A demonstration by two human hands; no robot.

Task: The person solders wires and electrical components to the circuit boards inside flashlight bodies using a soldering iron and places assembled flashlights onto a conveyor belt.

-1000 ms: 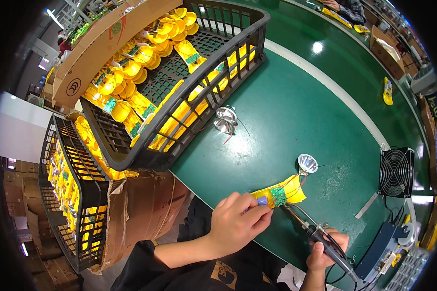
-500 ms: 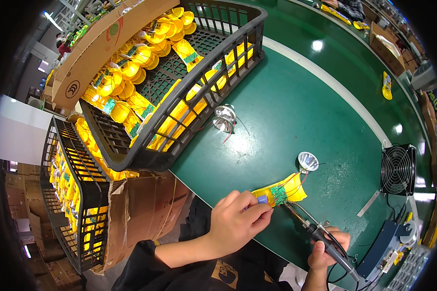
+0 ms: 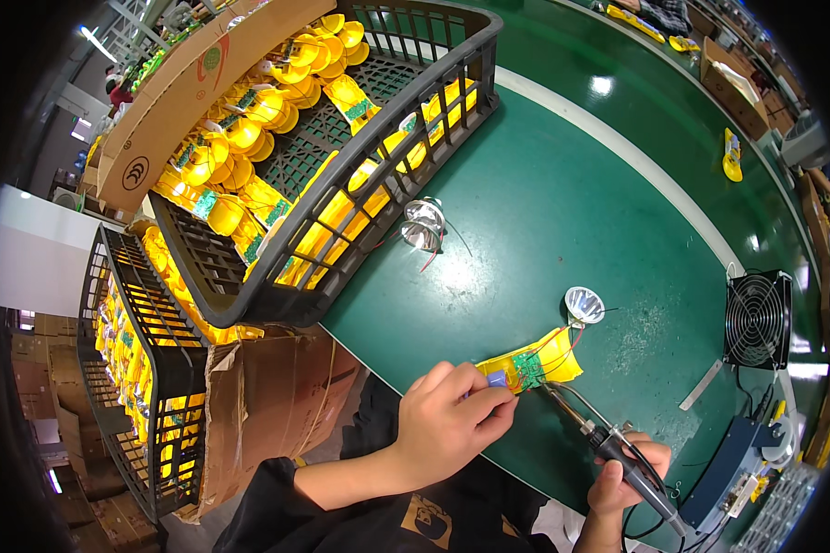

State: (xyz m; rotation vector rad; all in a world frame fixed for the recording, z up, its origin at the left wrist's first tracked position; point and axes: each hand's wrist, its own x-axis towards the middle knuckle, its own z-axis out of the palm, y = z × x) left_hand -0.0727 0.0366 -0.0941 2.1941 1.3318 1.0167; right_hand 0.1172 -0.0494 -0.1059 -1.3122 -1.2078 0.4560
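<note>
My left hand [image 3: 454,417] is closed on the near left end of a yellow plastic lamp housing [image 3: 560,354] lying on the green table. A small green circuit board [image 3: 529,369] sits in the housing, with a blue part [image 3: 497,379] by my fingertips. Thin wires run from the board to a silvery reflector cup [image 3: 584,306] just beyond it. In my right hand [image 3: 615,486] is a soldering iron [image 3: 643,491], with a thin metal feed tube along its shaft. Its tip is at the board's near right edge; whether it touches cannot be made out.
Two reflector cups [image 3: 422,227] with wires lie near a black crate [image 3: 277,300] of yellow housings. Another filled crate [image 3: 171,355] stands lower left. A black fan [image 3: 757,321] and a dark blue box [image 3: 721,472] are on the right. A metal strip [image 3: 702,385] lies near the fan.
The iron and my right hand have shifted very slightly right and toward me. My left hand and the housing keep their place.
</note>
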